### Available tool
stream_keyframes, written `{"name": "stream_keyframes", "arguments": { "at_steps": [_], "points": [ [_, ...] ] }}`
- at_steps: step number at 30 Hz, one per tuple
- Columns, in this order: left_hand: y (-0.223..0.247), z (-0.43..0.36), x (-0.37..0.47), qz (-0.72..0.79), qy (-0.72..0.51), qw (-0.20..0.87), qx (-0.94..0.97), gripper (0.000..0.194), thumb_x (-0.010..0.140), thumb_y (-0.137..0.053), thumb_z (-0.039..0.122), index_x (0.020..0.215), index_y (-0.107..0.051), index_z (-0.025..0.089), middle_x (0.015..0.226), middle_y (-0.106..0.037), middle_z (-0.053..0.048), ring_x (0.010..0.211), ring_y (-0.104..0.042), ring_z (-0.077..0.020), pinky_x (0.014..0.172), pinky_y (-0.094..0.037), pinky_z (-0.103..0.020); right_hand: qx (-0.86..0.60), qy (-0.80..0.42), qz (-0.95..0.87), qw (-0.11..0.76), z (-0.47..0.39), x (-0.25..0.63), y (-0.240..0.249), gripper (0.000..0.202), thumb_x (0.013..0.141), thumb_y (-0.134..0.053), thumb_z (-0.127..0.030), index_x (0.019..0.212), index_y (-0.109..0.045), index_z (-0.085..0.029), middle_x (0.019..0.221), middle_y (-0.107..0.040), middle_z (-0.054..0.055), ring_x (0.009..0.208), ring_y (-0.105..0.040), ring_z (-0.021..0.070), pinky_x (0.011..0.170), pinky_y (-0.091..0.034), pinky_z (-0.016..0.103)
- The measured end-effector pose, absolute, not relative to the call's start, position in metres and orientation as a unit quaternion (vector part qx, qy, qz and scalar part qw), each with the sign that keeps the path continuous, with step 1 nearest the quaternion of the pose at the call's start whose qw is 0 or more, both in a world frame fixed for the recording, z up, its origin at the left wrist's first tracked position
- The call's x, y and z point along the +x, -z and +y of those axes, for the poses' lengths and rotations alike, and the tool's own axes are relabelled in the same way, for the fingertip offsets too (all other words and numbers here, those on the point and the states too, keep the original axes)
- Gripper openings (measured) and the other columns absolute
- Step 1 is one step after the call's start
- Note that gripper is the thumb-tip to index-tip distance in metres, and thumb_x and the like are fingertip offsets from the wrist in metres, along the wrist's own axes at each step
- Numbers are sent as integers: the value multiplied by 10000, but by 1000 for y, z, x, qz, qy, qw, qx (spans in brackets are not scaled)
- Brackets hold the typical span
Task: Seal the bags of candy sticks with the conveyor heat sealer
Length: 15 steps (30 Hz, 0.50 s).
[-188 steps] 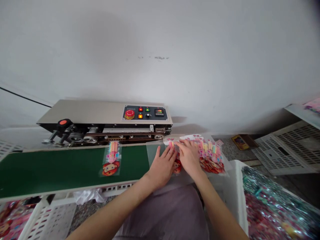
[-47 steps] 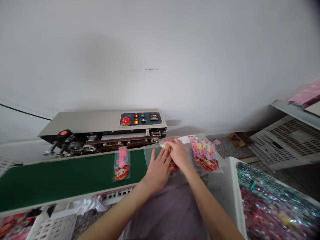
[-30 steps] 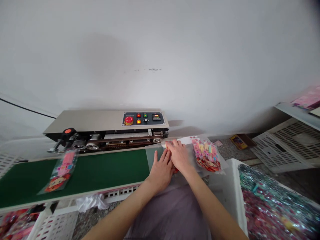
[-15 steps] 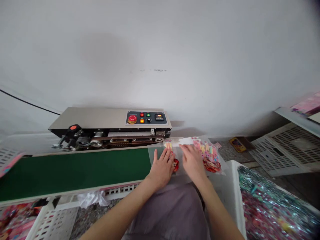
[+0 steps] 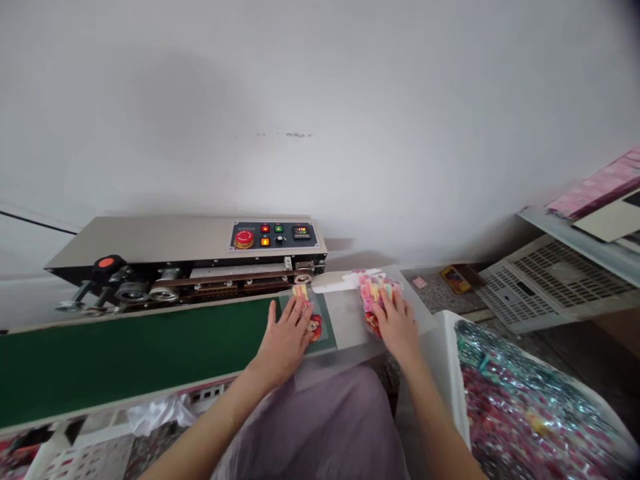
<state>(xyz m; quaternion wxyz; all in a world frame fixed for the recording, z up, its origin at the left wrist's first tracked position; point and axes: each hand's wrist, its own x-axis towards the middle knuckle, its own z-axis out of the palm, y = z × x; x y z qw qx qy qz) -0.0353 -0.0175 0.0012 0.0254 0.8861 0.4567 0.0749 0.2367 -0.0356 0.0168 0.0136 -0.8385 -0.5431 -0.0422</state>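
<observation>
My left hand lies with fingers spread on a clear plastic packet, which shows a red-haired printed figure and pastel sticks. The packet rests at the right end of the green conveyor belt, close to the rollers of the sealing machine. To the right, my right hand is laid over a small pile of similar packets, its fingers apart and covering part of them. That pile sits on a pale flat surface beyond the belt's end.
A control panel with a red stop button and lit switches faces me. At lower right stands a white bin full of shiny wrapped packets. Behind it are a plastic crate and a shelf. White cloth hangs below the belt.
The view has turned slightly right. My left hand and its packet have moved left along the belt. The pile has shifted left, and my right hand has moved right onto it.
</observation>
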Motion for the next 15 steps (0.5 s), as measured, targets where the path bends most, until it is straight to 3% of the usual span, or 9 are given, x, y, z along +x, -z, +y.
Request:
{"name": "stream_keyframes", "arguments": {
  "at_steps": [7, 10, 15],
  "points": [
    [-21, -26, -72, 519, -128, -34, 845, 435, 1016, -394, 296, 1383, -575, 148, 1543, -452, -172, 1453, -372, -362, 1181, -189, -676, -805, 49, -592, 5, -34, 191, -27, 596, 1003, -367, -537, 1527, -416, -259, 1625, -319, 112, 1446, -306, 388, 1101, -319, 578],
    [-26, -24, -57, 478, -138, 8, 867, 410, 1022, -403, 294, 1355, -596, 151, 1505, -510, -146, 1431, -419, -322, 1202, -202, -632, -818, 34, -574, -5, -33, 198, -32, 713, 959, -425, -609, 1537, -393, -192, 1627, -303, 141, 1450, -292, 409, 1104, -311, 594],
    [-26, -16, -8, 404, -108, 81, 905, 389, 1022, -424, 262, 1367, -575, 165, 1495, -527, -129, 1434, -418, -298, 1201, -237, -618, -836, 48, -547, 1, -34, 218, -32, 659, 982, -424, -516, 1552, -362, -190, 1611, -335, 151, 1445, -319, 378, 1100, -336, 539]
  ]
}}
